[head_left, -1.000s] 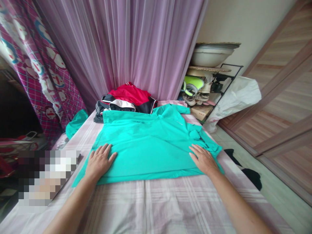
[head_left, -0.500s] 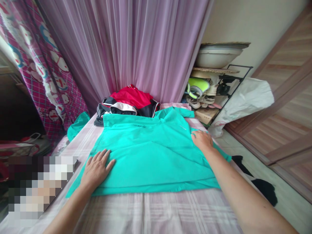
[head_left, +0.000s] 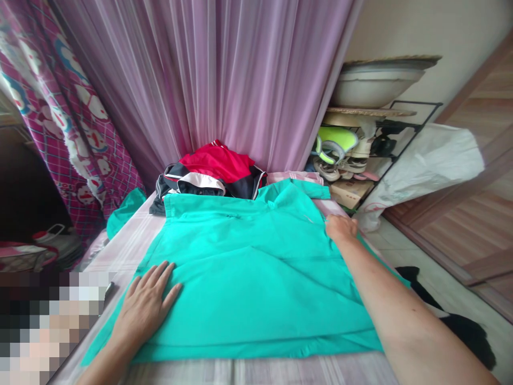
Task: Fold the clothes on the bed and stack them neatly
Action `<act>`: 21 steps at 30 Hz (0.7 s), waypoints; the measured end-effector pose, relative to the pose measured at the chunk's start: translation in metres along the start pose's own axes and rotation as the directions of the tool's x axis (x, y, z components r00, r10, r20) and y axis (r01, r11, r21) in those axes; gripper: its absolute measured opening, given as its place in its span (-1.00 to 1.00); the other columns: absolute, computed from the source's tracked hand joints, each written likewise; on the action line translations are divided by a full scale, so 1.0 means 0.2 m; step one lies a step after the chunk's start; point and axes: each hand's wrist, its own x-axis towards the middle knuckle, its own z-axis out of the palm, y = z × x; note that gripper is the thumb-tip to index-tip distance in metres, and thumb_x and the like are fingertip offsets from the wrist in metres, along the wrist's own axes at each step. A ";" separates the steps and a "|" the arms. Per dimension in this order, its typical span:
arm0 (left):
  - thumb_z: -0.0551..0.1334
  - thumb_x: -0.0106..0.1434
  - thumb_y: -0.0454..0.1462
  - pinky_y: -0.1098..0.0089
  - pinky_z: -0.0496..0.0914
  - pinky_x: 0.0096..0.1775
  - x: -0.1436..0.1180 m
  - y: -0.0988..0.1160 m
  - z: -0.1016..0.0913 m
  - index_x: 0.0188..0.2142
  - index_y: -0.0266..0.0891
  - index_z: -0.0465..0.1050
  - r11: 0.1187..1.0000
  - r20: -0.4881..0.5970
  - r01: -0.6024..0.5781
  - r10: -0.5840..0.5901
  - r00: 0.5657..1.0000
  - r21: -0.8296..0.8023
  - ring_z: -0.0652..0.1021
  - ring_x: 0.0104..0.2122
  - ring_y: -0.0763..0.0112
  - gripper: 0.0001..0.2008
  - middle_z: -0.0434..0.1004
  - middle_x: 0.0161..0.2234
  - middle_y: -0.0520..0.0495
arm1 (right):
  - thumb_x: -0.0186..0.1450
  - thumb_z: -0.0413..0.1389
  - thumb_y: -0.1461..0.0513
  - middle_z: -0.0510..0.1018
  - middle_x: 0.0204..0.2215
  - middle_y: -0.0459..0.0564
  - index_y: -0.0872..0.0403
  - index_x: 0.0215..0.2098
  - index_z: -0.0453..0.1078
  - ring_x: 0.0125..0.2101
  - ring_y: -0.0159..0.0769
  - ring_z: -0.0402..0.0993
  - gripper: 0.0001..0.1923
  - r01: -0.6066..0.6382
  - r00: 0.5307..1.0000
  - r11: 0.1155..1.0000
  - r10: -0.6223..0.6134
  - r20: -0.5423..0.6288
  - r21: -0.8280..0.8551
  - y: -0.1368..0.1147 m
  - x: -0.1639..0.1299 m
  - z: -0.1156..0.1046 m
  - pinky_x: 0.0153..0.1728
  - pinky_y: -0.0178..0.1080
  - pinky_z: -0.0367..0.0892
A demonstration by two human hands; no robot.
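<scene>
The shirt lies on the bed, clothes pile behind it.

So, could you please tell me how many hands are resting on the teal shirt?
2: the left hand lies flat on the teal shirt near its lower left edge; the right hand touches its right side, by the sleeve.

Two hands: left hand, right hand. One teal shirt spread flat. One clothes pile behind. Two curtains: purple curtain, patterned curtain. One basin. One rack. One white bag.
</scene>
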 end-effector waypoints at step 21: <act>0.02 0.32 0.06 0.00 0.16 0.24 0.00 0.01 0.00 0.27 -0.13 0.28 0.999 0.010 0.021 -0.021 1.000 -0.026 0.30 0.27 0.05 -0.38 0.32 0.28 -0.12 | 0.43 -0.34 -0.06 0.06 0.39 0.17 0.04 0.40 0.04 0.35 -0.04 -0.05 -0.32 0.037 0.979 0.995 -0.055 0.197 0.094 -0.41 -0.13 0.00 0.25 0.22 -0.05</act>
